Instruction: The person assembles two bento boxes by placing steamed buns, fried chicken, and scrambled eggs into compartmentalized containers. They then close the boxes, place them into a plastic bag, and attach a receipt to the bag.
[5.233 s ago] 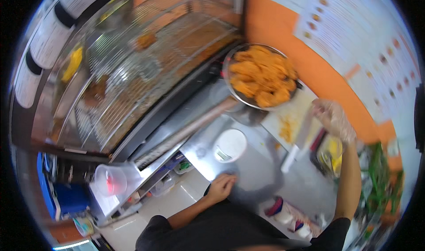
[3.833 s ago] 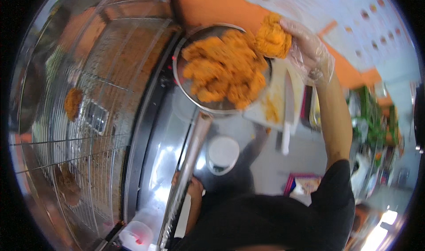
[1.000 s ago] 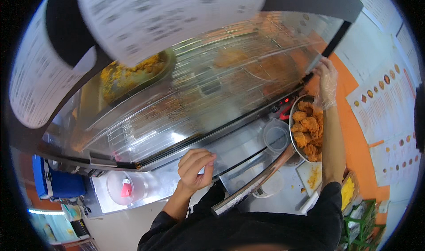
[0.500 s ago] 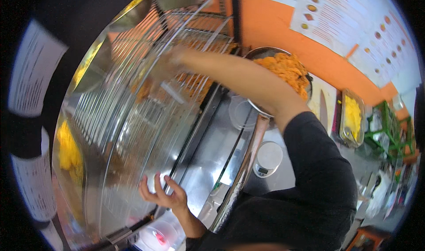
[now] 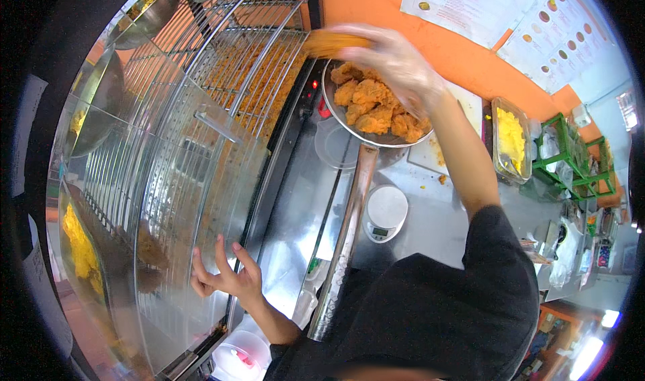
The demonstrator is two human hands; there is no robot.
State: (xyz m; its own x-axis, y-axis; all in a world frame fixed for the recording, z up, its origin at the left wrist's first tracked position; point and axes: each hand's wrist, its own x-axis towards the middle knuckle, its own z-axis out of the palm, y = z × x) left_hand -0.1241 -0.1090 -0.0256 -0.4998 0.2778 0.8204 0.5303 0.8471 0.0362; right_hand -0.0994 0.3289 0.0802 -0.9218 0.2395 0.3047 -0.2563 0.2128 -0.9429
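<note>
Fried piece (image 5: 332,44) (blurred) — in right hand (image 5: 398,62)

We see fried pieces (image 5: 373,119) in the pan (image 5: 386,139) at the tabletop (image 5: 433,210)'s back-left corner, a board (image 5: 422,156) then a tray (image 5: 502,163) rightward along its back edge, and a scale (image 5: 388,206) before the pan.
</note>
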